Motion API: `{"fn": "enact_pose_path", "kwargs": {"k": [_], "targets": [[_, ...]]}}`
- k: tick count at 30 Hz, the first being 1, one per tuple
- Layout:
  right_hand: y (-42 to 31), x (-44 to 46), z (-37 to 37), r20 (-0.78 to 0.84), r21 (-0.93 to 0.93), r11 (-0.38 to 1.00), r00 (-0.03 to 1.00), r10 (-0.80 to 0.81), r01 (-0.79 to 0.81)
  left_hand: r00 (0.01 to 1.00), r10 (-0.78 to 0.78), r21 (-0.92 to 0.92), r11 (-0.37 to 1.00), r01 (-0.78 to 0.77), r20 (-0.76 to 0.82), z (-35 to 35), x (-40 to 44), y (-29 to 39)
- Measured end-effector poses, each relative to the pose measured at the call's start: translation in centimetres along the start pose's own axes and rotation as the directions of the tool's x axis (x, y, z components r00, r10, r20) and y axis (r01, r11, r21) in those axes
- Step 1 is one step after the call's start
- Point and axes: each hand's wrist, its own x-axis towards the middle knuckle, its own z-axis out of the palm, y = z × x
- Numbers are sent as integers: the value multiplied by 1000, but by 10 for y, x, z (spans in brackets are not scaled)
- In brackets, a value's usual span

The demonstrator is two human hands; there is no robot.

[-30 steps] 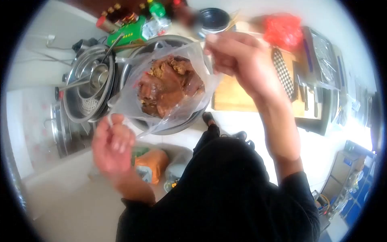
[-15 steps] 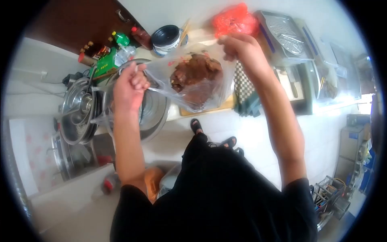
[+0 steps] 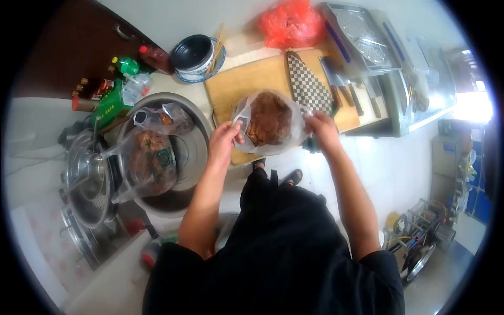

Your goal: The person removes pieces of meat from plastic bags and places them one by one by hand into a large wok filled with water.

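A clear plastic bag (image 3: 247,105) hangs open between my hands, with brown, meat-like chunks (image 3: 270,118) inside. My left hand (image 3: 226,137) is closed on the bag's left handle. On the opposite side, my right hand (image 3: 321,128) pinches the other handle. Below the bag lies the near part of a wooden cutting board (image 3: 226,84); whether the bag rests on it I cannot tell. To the left, a large metal basin (image 3: 197,157) holds another clear bag with brown and dark green contents (image 3: 152,157).
A checkered cloth (image 3: 310,84), a cleaver (image 3: 332,71) and several knives lie right of the bag. Behind stand stacked bowls (image 3: 193,55) with chopsticks, a red plastic bag (image 3: 291,23) and a metal tray (image 3: 362,37). Bottles (image 3: 126,65) stand at the back left.
Both hands have come down and nearer my body with the bag. Its mouth now faces up, showing the contents. My view has shifted, revealing more of the board and basin.
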Motion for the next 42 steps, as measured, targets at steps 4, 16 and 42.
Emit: {"fn": "enact_pose_path", "kwargs": {"k": [4, 16, 42], "targets": [[-6, 18, 1, -26, -41, 999, 999, -24, 23, 999, 16, -96, 995, -13, 28, -8, 6, -13], [-17, 11, -29, -142, -250, 968, 989, -37, 1, 999, 26, 1, 1000, -26, 30, -23, 1, 25], [-26, 21, 8, -178, -294, 956, 983, -44, -10, 980, -1, 62, 998, -11, 199, 5, 15, 44]]}}
